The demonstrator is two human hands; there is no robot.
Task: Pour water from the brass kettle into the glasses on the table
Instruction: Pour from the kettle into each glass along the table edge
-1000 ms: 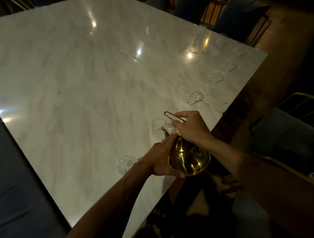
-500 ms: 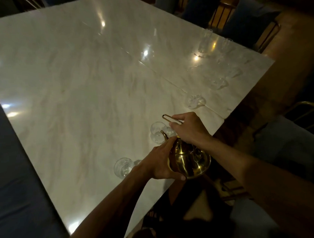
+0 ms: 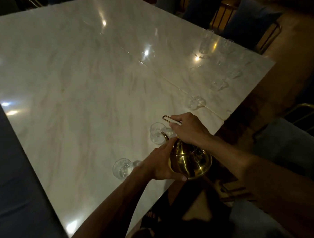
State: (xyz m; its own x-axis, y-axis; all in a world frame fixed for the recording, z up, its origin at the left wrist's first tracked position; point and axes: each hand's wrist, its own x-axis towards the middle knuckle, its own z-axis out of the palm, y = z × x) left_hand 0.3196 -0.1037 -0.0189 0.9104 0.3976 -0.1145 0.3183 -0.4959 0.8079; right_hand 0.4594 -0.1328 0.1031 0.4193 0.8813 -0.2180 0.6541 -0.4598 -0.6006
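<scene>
A round brass kettle (image 3: 192,162) hangs tilted over the near right edge of the marble table (image 3: 79,86). My right hand (image 3: 188,130) grips its thin wire handle from above. My left hand (image 3: 161,163) cups the kettle's body, thumb underneath. The spout reaches over the rim of a clear glass (image 3: 157,133). A second glass (image 3: 122,168) stands just left of my left wrist. Further glasses (image 3: 194,102) (image 3: 218,84) run in a row along the right edge toward the far corner.
Taller glassware (image 3: 206,43) clusters at the table's far right corner. Chairs with brass frames (image 3: 305,112) stand beyond the right edge and behind the far corner. A dark floor lies beneath the kettle, off the table edge.
The kettle and both hands keep the same pose over the glass. The view has shifted slightly, so the scene sits a little further right and up.
</scene>
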